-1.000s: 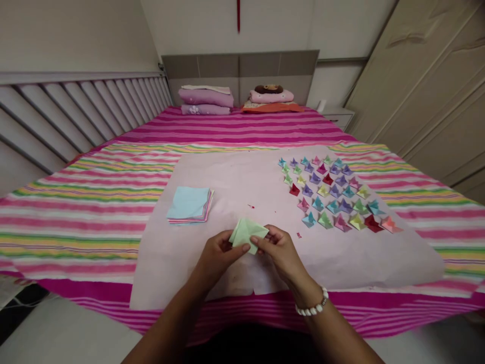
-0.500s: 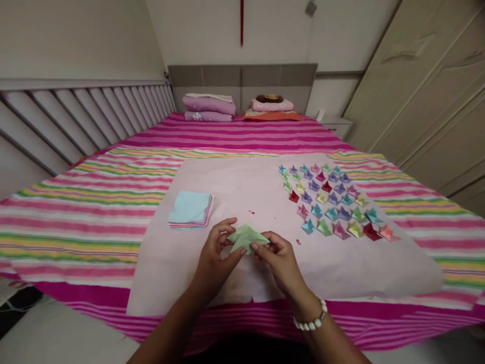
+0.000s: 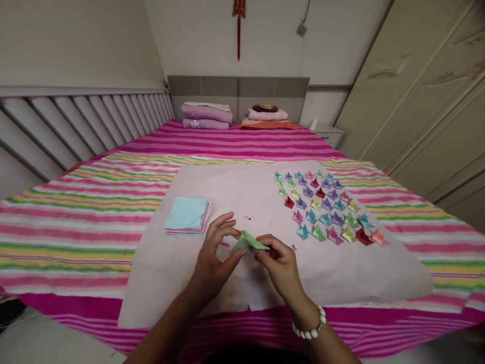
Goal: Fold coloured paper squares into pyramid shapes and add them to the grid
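Observation:
A piece of light green origami paper (image 3: pixel 247 241), partly folded with pointed ends, is held up between both hands over a large pale sheet (image 3: pixel 182 283). My left hand (image 3: pixel 217 247) pinches its left side, thumb below and fingers above. My right hand (image 3: pixel 277 257) grips the right point between thumb and fingers. To the left lies a stack of square paper (image 3: pixel 186 215), light blue on top with pink and other edges below. On the right, rows of small folded paper boats (image 3: pixel 334 219) stand in blue, purple, green, yellow, pink and red.
The pale sheet covers part of a bed with a striped bedspread (image 3: pixel 83 217). Small red scraps (image 3: pixel 247 218) lie on it. Folded purple bedding (image 3: pixel 207 115) and a pink pile (image 3: pixel 267 115) rest by the headboard (image 3: pixel 220 88). A railing (image 3: pixel 83 119) runs along the left, a wardrobe (image 3: pixel 424 101) along the right.
The green paper has been tilted and looks narrower, its folds closing more together. Both hands still hold it. The camera view has shifted slightly, showing more of the wall.

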`<state>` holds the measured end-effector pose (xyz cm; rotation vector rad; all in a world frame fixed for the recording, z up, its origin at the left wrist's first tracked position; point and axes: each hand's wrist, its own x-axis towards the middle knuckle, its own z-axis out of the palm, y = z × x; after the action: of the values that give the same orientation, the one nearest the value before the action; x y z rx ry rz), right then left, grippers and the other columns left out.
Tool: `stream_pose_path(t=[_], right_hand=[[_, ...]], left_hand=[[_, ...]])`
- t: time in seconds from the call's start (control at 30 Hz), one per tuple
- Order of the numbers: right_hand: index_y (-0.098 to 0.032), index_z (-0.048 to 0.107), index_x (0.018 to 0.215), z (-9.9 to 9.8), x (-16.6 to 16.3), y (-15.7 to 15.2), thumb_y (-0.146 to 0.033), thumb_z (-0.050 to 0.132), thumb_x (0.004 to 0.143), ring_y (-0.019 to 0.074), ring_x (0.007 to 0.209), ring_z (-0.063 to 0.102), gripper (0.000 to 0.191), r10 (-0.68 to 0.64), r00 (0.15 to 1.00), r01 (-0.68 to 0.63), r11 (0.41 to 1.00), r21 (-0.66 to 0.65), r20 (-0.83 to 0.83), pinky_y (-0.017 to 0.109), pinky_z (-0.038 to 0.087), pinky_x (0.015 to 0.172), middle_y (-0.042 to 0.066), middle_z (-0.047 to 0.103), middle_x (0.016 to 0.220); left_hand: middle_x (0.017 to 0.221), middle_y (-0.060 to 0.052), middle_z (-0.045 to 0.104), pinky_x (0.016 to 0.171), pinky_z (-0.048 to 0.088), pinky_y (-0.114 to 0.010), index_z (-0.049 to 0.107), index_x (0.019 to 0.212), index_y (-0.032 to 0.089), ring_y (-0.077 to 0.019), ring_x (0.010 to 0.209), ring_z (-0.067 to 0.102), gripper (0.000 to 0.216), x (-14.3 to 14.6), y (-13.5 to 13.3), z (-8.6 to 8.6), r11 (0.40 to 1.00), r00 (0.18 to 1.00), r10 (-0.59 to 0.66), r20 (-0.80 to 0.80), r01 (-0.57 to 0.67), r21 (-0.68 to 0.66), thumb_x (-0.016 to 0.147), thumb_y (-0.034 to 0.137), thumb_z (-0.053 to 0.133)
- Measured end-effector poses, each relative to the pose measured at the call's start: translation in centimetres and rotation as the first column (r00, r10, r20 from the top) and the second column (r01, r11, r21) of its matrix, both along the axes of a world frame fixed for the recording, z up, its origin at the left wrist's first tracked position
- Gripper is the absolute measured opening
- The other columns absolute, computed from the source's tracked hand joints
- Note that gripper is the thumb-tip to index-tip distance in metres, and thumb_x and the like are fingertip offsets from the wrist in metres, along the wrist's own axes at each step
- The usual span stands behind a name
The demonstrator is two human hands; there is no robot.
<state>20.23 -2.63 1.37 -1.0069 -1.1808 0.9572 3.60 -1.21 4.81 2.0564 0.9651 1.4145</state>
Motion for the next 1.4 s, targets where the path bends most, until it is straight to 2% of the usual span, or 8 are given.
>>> stream_pose_path(t=[0.3,0.53,0.7,0.9,1.03,1.17,1.3,1.4], right_hand=[[-0.023,0.070,0.075,0.1,0.0,-0.2,-0.013,0.064,0.073,0.0167,0.070,0.057,0.011,0.010,1.000,-0.012,0.996,0.091,0.019,0.027,0.043,0.060,0.003,0.065,0.078],[-0.023,0.071,0.076,0.2,0.0,-0.2,-0.013,0.065,0.075,0.0168,0.072,0.058,0.012,0.026,1.000,-0.027,0.994,0.106,0.006,0.028,0.044,0.061,0.002,0.065,0.079],[-0.023,0.071,0.075,0.3,-0.1,-0.3,-0.013,0.065,0.075,0.0170,0.073,0.058,0.012,0.019,1.000,-0.019,0.994,0.104,0.008,0.028,0.045,0.062,0.003,0.065,0.079],[-0.023,0.071,0.076,0.3,-0.2,-0.3,-0.014,0.065,0.075,0.0172,0.072,0.058,0.011,0.031,0.999,-0.033,0.993,0.109,0.024,0.028,0.045,0.061,0.003,0.065,0.079],[-0.023,0.070,0.077,0.3,-0.3,-0.4,-0.016,0.066,0.074,0.0171,0.071,0.058,0.009,0.025,0.999,-0.027,0.996,0.079,0.019,0.027,0.045,0.060,0.003,0.066,0.079],[-0.021,0.067,0.076,0.5,-0.5,-0.7,-0.023,0.069,0.072,0.0133,0.056,0.054,0.004,0.051,0.998,-0.053,0.997,-0.060,-0.029,0.025,0.042,0.052,-0.001,0.062,0.064],[-0.020,0.064,0.078,0.6,-0.9,-0.9,-0.032,0.071,0.074,0.0112,0.045,0.051,0.015,0.096,0.991,-0.113,0.975,-0.191,-0.093,0.022,0.039,0.047,-0.004,0.058,0.049],[-0.019,0.063,0.080,0.7,-1.2,-1.0,-0.036,0.072,0.075,0.0107,0.042,0.050,0.019,0.127,0.985,-0.152,0.962,-0.227,-0.117,0.022,0.039,0.047,-0.004,0.059,0.047]], left_hand=[[0.139,-0.009,0.042,0.102,0.040,-0.048,0.053,0.091,0.023,-0.0266,0.125,0.048,0.018,-0.5,-0.2,-0.1,0.989,0.999,-0.033,0.037,0.038,-0.143,0.079,0.016,0.065],[0.139,-0.009,0.041,0.104,0.040,-0.048,0.050,0.097,0.025,-0.0252,0.126,0.047,0.026,-0.5,-0.4,-0.1,0.998,0.998,0.004,0.057,-0.001,-0.055,0.079,0.012,0.065],[0.138,-0.008,0.040,0.102,0.043,-0.045,0.054,0.092,0.024,-0.0247,0.126,0.047,0.022,-0.3,-0.5,-0.1,0.994,0.995,0.087,-0.051,-0.083,0.077,0.079,0.010,0.064],[0.138,-0.009,0.042,0.102,0.043,-0.048,0.057,0.095,0.024,-0.0262,0.126,0.047,0.022,-0.1,-0.6,-0.4,0.997,0.996,0.070,-0.046,-0.070,0.017,0.078,0.013,0.066],[0.141,-0.009,0.042,0.105,0.040,-0.049,0.065,0.096,0.025,-0.0276,0.132,0.041,0.021,-0.2,-0.5,-0.6,0.997,0.999,0.005,-0.052,-0.008,-0.071,0.077,0.015,0.067],[0.142,-0.008,0.046,0.110,0.034,-0.051,0.069,0.098,0.025,-0.0280,0.134,0.040,0.022,-0.5,-0.3,-1.4,0.975,0.997,-0.073,0.029,0.078,-0.210,0.077,0.020,0.069],[0.128,-0.009,0.059,0.109,0.035,-0.048,0.072,0.100,0.024,-0.0273,0.126,0.049,0.024,-1.0,0.0,-2.1,0.888,0.977,-0.113,0.183,0.182,-0.421,0.076,0.026,0.072],[0.135,-0.009,0.056,0.105,0.040,-0.046,0.073,0.101,0.024,-0.0284,0.127,0.049,0.026,-1.2,0.2,-2.3,0.784,0.934,-0.109,0.339,0.291,-0.549,0.076,0.030,0.072]])
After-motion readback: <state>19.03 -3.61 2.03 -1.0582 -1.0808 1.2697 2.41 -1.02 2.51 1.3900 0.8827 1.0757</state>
